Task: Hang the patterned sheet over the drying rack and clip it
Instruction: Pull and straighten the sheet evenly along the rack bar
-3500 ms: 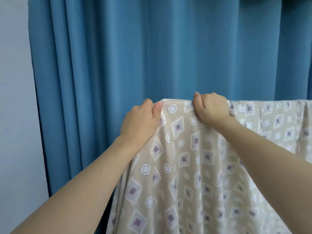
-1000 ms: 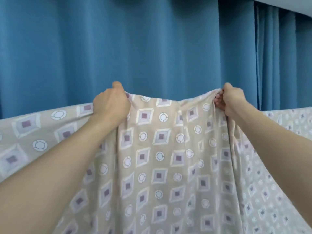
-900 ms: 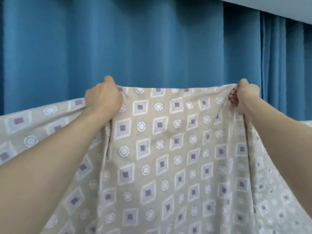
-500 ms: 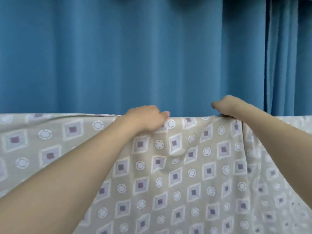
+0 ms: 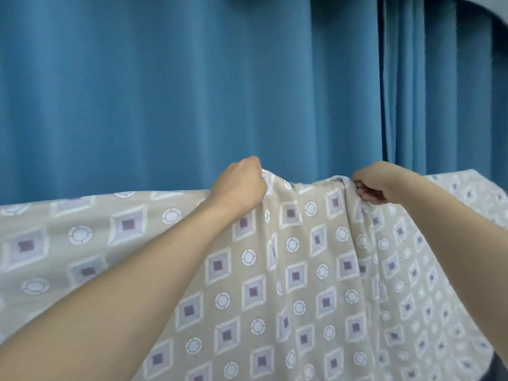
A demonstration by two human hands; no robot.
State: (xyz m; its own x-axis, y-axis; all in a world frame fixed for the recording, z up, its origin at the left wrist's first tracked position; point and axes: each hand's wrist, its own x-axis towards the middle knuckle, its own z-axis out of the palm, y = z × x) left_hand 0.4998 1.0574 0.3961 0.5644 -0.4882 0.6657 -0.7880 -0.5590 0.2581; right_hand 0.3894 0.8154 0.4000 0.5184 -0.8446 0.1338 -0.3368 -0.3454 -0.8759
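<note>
The patterned sheet (image 5: pixel 297 270), beige with purple squares and white rings, hangs across the whole width of the view, its top edge draped over a rack that the cloth hides. My left hand (image 5: pixel 239 185) grips a bunch of the sheet at the top edge, just left of centre. My right hand (image 5: pixel 376 185) grips the top edge further right, fingers curled round a fold. Between the two hands the cloth is lifted into a low hump with vertical folds below it. No clips are in view.
A blue curtain (image 5: pixel 170 92) fills the background right behind the sheet. A second curtain panel (image 5: pixel 406 86) hangs at the right, with a bit of pale wall (image 5: pixel 494 6) in the top right corner.
Since half a second ago both hands have closed on the top edge and raised it from lying flat into a hump. Earlier they held the sheet higher and wider apart.
</note>
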